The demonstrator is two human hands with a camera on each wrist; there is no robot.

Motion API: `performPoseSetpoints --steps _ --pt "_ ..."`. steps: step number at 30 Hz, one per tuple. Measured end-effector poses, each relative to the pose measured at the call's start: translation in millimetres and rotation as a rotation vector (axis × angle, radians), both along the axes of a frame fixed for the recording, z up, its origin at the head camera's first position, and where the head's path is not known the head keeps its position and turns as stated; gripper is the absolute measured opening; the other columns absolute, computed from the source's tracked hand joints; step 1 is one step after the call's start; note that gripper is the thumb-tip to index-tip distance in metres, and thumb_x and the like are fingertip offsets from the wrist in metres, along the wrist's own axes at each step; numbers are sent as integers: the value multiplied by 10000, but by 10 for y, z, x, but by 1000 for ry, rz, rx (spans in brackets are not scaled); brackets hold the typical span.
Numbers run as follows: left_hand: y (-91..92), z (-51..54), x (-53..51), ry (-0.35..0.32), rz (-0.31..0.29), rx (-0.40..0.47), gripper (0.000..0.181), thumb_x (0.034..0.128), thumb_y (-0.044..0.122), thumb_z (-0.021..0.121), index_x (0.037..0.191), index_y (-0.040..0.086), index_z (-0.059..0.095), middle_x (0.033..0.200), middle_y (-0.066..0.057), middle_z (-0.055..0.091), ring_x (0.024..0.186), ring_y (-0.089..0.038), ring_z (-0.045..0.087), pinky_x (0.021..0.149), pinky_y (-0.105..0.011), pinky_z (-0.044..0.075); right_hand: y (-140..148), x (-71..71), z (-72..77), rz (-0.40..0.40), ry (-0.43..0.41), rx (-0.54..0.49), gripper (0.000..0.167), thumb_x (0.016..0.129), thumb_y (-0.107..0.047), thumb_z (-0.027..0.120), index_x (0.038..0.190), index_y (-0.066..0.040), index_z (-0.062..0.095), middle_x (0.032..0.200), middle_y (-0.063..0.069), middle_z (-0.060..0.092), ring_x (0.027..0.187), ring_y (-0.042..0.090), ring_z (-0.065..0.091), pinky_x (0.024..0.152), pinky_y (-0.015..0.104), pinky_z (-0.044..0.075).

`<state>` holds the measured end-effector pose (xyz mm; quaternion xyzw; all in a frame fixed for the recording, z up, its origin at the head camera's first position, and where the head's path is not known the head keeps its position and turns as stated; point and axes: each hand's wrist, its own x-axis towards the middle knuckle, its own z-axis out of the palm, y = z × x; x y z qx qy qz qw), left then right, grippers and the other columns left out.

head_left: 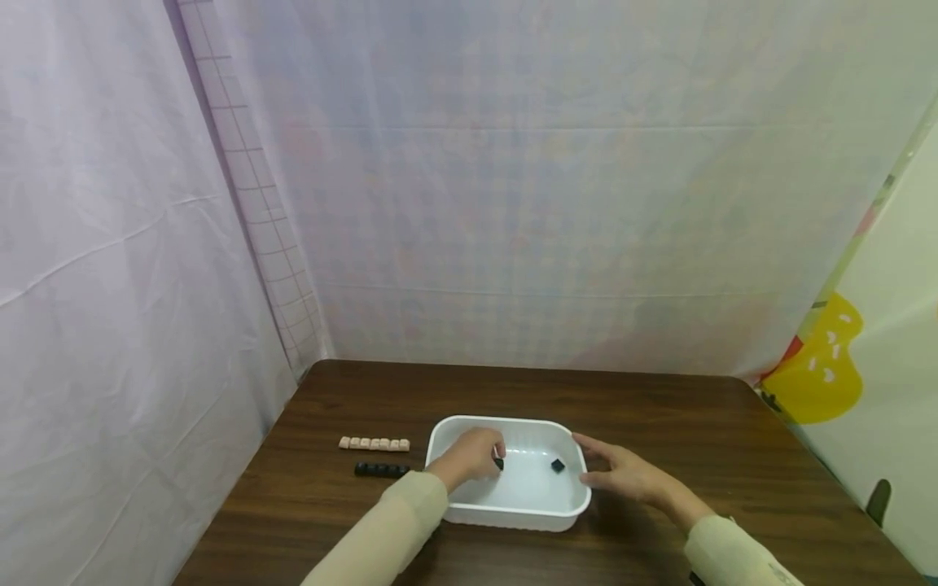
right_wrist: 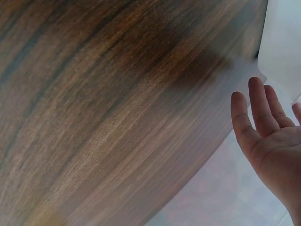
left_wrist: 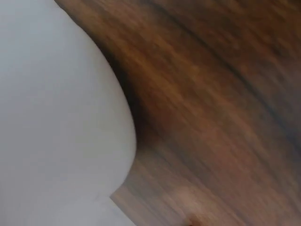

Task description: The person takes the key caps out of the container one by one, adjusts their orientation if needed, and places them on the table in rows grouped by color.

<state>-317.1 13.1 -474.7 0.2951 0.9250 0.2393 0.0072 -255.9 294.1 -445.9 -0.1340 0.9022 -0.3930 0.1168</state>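
Note:
A white plastic basin [head_left: 513, 514] sits on the table. My left hand [head_left: 472, 454] reaches inside over its left side and pinches a small black keycap [head_left: 499, 464] at the fingertips. Another black keycap [head_left: 558, 465] lies on the basin floor towards the right. My right hand [head_left: 623, 474] is at the basin's right rim, thumb and fingers spread; in the right wrist view the fingers [right_wrist: 261, 110] look fairly straight beside the white wall. The left wrist view shows the basin's outer wall [left_wrist: 61, 117] but not the hand.
Left of the basin, a row of cream keycaps [head_left: 374, 444] lies behind a row of black keycaps [head_left: 381, 470], whose right end is partly hidden by the left sleeve. The brown wooden table [head_left: 659, 407] ends at a curtain [head_left: 528, 203] at the back.

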Motion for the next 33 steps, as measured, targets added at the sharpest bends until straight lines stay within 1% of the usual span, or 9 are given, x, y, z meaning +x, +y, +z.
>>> performPoseSetpoints --steps 8,11,15,18,21,23,27,29,33 --pt "-72 22 -12 -89 -7 -8 286 680 43 811 948 77 717 770 43 623 728 -87 547 734 -226 464 11 0 9 29 5 -11 733 896 -195 719 1508 -8 361 1283 281 558 1188 459 526 943 649 421" --pt "-99 33 -14 -109 -1 4 285 729 56 790 1008 54 731 816 18 657 761 -101 568 759 -243 478 11 -1 7 35 18 -8 734 894 -194 721 1504 1 362 1279 285 561 1184 458 531 944 645 423" --pt "-112 22 -25 -83 17 -15 178 871 147 723 1015 43 745 941 -29 717 862 -143 625 805 -270 495 15 -1 0 35 20 -7 740 893 -197 721 1507 1 359 1281 286 559 1181 458 534 946 651 416" --pt "-105 -5 -31 -35 8 -55 179 927 198 672 1000 61 763 988 -24 736 928 -160 653 836 -269 497 20 -6 -15 36 17 -13 744 893 -194 722 1508 4 354 1280 290 558 1176 457 538 944 647 420" --pt "-105 -18 -28 0 -28 -83 163 924 204 679 977 91 784 961 8 743 910 -134 659 830 -244 491 16 -8 -24 34 17 -12 744 890 -194 726 1507 0 359 1279 284 560 1173 447 541 942 639 426" --pt "-108 -5 -15 -14 -48 -87 143 922 212 691 947 112 790 907 38 734 838 -96 637 780 -226 486 14 -5 -21 39 20 -12 742 892 -191 724 1506 6 356 1277 287 561 1169 447 545 940 633 431" --pt "-111 5 0 -124 -46 -28 77 864 198 767 857 123 753 774 72 655 711 -60 549 671 -223 463 13 0 -11 44 23 -15 739 892 -186 722 1504 9 357 1280 292 560 1176 454 539 944 631 430" --pt "-111 -5 5 -152 -44 6 100 819 168 803 814 122 714 726 81 604 679 -56 516 647 -220 448 16 0 -8 47 22 -19 737 894 -182 720 1506 9 354 1283 295 557 1176 455 540 944 629 432" --pt "-110 -30 22 -116 -55 12 178 757 113 830 781 131 655 688 93 542 661 -52 485 646 -211 428 21 -5 -19 53 28 -15 734 895 -177 718 1503 15 353 1273 295 562 1164 447 548 934 612 446"
